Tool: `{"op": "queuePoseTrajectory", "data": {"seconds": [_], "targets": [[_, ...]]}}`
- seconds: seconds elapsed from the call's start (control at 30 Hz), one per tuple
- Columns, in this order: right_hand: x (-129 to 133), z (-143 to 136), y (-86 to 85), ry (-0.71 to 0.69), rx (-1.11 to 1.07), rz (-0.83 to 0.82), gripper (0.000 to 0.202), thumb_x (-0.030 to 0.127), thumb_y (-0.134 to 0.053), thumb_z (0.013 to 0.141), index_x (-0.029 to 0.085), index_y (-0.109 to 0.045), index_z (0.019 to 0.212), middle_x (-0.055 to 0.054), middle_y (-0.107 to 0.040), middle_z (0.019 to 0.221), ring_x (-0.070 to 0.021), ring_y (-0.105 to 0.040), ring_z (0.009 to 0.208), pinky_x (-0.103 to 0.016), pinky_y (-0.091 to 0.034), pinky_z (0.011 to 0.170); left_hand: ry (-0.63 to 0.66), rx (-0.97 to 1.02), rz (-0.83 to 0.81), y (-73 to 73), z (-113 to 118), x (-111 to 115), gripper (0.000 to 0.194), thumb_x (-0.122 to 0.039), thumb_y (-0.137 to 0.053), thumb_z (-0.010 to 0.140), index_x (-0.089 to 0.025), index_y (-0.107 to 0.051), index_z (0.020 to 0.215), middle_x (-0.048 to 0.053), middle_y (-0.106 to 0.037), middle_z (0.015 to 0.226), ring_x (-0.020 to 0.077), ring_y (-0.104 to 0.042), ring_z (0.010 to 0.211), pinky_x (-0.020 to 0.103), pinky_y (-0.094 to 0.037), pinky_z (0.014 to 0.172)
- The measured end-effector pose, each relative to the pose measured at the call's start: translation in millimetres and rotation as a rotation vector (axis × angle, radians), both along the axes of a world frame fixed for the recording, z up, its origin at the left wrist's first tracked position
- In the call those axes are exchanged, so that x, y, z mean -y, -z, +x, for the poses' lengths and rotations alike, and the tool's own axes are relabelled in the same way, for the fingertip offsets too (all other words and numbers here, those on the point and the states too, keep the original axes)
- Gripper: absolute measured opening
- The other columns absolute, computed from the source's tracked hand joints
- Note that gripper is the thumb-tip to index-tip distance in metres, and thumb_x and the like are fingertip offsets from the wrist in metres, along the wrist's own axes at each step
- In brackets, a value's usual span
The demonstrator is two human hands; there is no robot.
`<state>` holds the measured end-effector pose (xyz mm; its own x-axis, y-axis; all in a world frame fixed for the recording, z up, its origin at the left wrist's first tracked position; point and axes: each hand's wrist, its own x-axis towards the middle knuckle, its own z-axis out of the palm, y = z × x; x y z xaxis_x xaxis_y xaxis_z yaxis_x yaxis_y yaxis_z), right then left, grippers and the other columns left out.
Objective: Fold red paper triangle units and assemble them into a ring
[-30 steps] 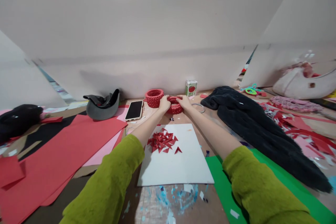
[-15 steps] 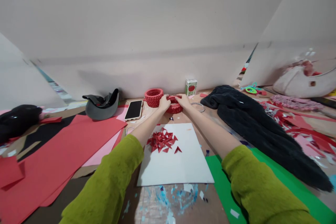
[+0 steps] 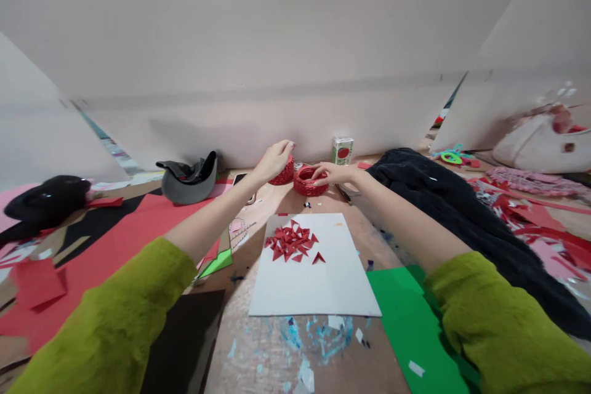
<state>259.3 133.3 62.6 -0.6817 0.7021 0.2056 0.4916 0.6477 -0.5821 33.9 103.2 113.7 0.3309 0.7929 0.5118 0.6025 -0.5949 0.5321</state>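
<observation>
Two red woven-paper rings are built, one gripped by the left hand [image 3: 276, 159], the other ring [image 3: 308, 181] pinched by the right hand [image 3: 333, 173]; loose red folded triangles [image 3: 292, 241] are left unused nearer the body.

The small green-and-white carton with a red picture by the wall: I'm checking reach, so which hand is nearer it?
Right. The right hand rests on a red woven paper ring just left of the carton; the left hand is farther left.
</observation>
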Motion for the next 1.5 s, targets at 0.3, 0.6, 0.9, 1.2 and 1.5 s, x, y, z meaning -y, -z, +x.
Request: {"op": "queuePoseTrajectory", "data": {"seconds": [0.3, 0.6, 0.9, 1.2, 1.5], "targets": [[14.7, -13.5, -26.9, 0.153, -0.114, 0.125, 0.029, 0.035, -0.046, 0.093, 0.018, -0.069, 0.099, -0.012, -0.058, 0.129, -0.0249, -0.053, 0.12, -0.043, -0.046, 0.098, 0.077, -0.099, 0.011, -9.5, -19.5, 33.6, 0.038, -0.033, -0.056, 0.086, -0.013, -0.06, 0.118, 0.014, -0.061, 0.126, 0.0241, -0.057, 0.115, 0.038, -0.04, 0.1], [101.8, -36.4, -85.6, -0.21, -0.352, 0.033, 0.031, 0.046, -0.049, 0.092, 0.022, -0.068, 0.094, -0.007, -0.043, 0.141, -0.0224, -0.05, 0.122, -0.044, -0.045, 0.1, 0.581, 0.569, -0.562, -14.8, -24.5, 79.4, 0.036, -0.041, -0.051, 0.092, -0.017, -0.058, 0.118, 0.015, -0.059, 0.129, 0.026, -0.057, 0.117, 0.045, -0.039, 0.103], [146.8, -64.5, -39.9, -0.192, -0.539, -0.348, 0.032, 0.051, -0.052, 0.09, 0.024, -0.065, 0.102, -0.007, -0.047, 0.142, -0.0245, -0.049, 0.124, -0.044, -0.044, 0.101, 0.445, 0.639, -0.945, 30.0, -40.4, 161.8, 0.025, -0.028, -0.065, 0.084, -0.019, -0.067, 0.107, 0.01, -0.068, 0.103, 0.0173, -0.066, 0.087, 0.035, -0.05, 0.085], [180.9, -77.0, -15.2, 0.092, -0.48, -0.606, 0.027, 0.038, -0.072, 0.076, 0.016, -0.064, 0.09, -0.006, -0.071, 0.081, -0.0157, -0.069, 0.073, -0.03, -0.056, 0.071, 0.139, 0.747, -0.892, 54.6, -60.5, 202.5, 0.028, -0.029, -0.071, 0.078, -0.014, -0.067, 0.102, 0.009, -0.072, 0.098, 0.0177, -0.069, 0.083, 0.03, -0.052, 0.077], [206.8, -83.0, 1.8, -0.07, -0.205, -0.746, 0.029, 0.044, -0.07, 0.077, 0.016, -0.061, 0.082, -0.004, -0.07, 0.071, -0.0137, -0.067, 0.062, -0.024, -0.051, 0.055, 0.242, 0.683, -1.024, 75.9, -57.3, 230.1, 0.025, -0.036, -0.07, 0.079, -0.014, -0.062, 0.087, 0.005, -0.071, 0.075, 0.0152, -0.068, 0.064, 0.026, -0.052, 0.06]]}}
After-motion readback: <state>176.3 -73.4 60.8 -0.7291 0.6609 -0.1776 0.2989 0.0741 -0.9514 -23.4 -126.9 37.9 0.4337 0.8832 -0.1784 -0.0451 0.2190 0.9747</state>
